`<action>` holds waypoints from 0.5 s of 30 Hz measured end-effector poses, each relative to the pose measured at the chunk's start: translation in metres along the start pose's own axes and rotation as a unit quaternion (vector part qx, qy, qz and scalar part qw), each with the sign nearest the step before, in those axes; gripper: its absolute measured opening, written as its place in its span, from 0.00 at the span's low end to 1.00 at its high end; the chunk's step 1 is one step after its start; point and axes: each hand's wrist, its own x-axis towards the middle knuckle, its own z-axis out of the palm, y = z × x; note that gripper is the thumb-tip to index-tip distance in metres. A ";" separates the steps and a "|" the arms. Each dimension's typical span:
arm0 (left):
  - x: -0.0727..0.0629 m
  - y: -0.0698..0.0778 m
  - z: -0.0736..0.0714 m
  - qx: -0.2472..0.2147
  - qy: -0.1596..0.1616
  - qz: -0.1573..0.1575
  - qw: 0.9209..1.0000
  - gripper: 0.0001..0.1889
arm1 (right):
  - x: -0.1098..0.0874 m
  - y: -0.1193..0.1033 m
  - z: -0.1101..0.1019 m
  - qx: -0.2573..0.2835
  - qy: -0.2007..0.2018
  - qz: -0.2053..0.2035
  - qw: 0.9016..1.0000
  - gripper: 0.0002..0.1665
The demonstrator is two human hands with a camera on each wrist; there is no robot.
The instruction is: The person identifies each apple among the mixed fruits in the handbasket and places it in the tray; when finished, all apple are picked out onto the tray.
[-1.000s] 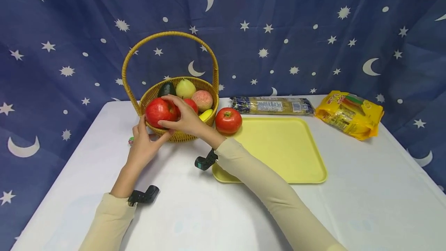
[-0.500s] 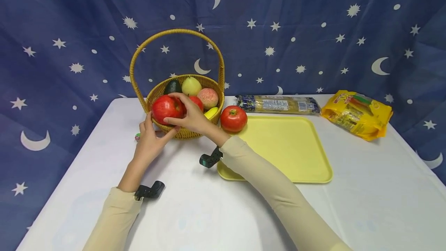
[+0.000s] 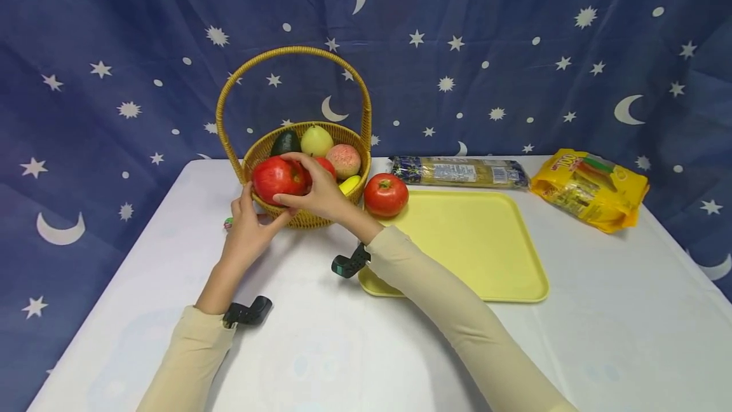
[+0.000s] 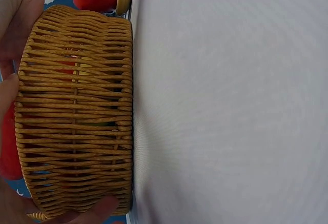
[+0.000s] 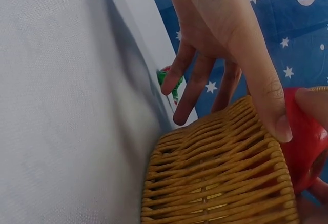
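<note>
The wicker basket [image 3: 309, 220] stands at the back left with fruit inside and a tall arched handle. My right hand [image 3: 323, 196] reaches over its front rim and holds a large red apple [image 3: 270, 178], thumb in front and fingers over the top. With my left hand [image 3: 246, 237] I grip the basket's left front side. In the right wrist view its thumb [image 5: 274, 101] presses on the rim and its other fingers spread along the outside. The wicker side [image 4: 77, 116] fills much of the left wrist view.
A pear [image 3: 316, 140], avocado [image 3: 286, 143], peach [image 3: 344, 161] and banana [image 3: 349, 184] lie in the basket. Right of it are a tomato-like red fruit [image 3: 386, 194], a yellow tray [image 3: 463, 240], a long noodle packet [image 3: 460, 171] and a yellow bag [image 3: 591, 189].
The view has shifted slightly, so everything sits a little further right in the picture. My hands keep their hold on the apple and basket.
</note>
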 end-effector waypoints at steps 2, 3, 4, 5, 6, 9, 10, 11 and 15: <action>0.000 0.001 0.000 0.000 -0.001 0.001 1.000 0.57 | -0.001 -0.001 -0.001 -0.001 0.006 -0.003 1.000 0.41; 0.000 0.001 0.000 0.000 -0.002 0.001 1.000 0.57 | -0.001 -0.002 -0.001 -0.001 0.008 -0.005 1.000 0.41; 0.001 0.002 -0.001 0.001 -0.002 0.001 1.000 0.57 | -0.002 -0.002 -0.002 -0.001 0.010 -0.009 1.000 0.41; 0.001 0.002 -0.001 0.002 -0.002 0.001 1.000 0.57 | -0.002 -0.003 -0.002 -0.002 0.011 -0.012 1.000 0.41; 0.001 0.002 -0.001 0.004 -0.002 0.001 1.000 0.57 | -0.002 -0.003 -0.002 -0.003 0.012 -0.014 1.000 0.41; 0.000 0.002 -0.001 0.007 0.000 0.000 1.000 0.57 | -0.004 -0.003 -0.003 -0.004 0.011 -0.014 1.000 0.41; 0.000 0.002 -0.001 0.008 0.001 0.000 1.000 0.57 | -0.005 -0.003 -0.003 -0.003 0.011 -0.014 1.000 0.41; 0.000 0.001 -0.001 0.009 0.002 -0.001 1.000 0.57 | -0.006 -0.003 -0.004 -0.002 0.013 -0.013 1.000 0.41; 0.000 0.001 -0.001 0.010 0.003 -0.004 1.000 0.57 | -0.007 -0.002 -0.005 0.006 0.023 -0.017 1.000 0.41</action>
